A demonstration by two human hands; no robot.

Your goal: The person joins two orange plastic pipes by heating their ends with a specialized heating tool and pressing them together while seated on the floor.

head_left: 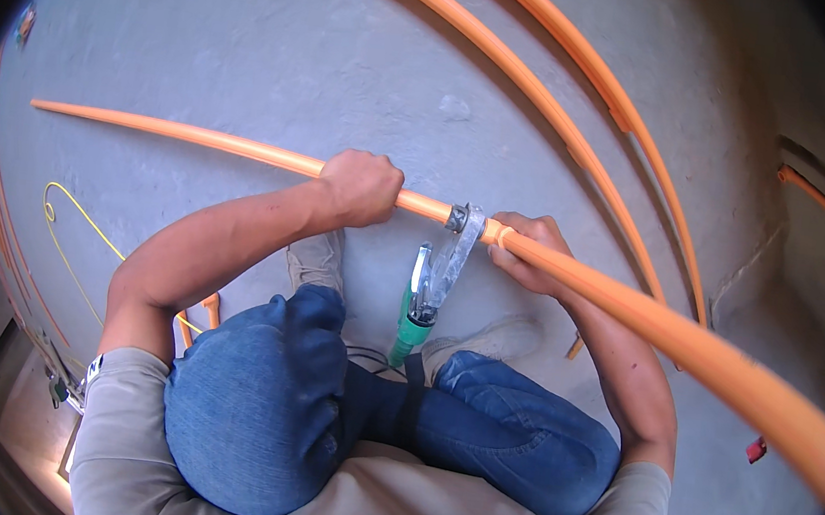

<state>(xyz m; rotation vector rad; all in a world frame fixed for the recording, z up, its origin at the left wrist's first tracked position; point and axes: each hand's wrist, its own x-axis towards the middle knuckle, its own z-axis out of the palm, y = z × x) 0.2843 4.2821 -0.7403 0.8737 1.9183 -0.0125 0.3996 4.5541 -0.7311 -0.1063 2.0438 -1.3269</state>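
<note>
My left hand [361,189] is closed in a fist around an orange plastic pipe [194,137] that runs out to the far left. My right hand [537,253] grips a second orange pipe [667,320], near its collared end; this one reaches past my right arm toward the lower right. Between the two pipe ends stands a pipe fusion welder [455,257] with a flat grey heating plate, dark round die and green handle [410,338]. The left pipe's end meets the die, and the right pipe's collar sits against the plate's other side. The handle points down between my feet.
Long orange pipes [513,62] lie curving across the grey concrete floor [254,40] ahead and right. Thin orange lengths [0,184] and a yellow cord [63,191] lie left. A short orange piece [213,310] is beside my left knee, a small red object [756,450] at right.
</note>
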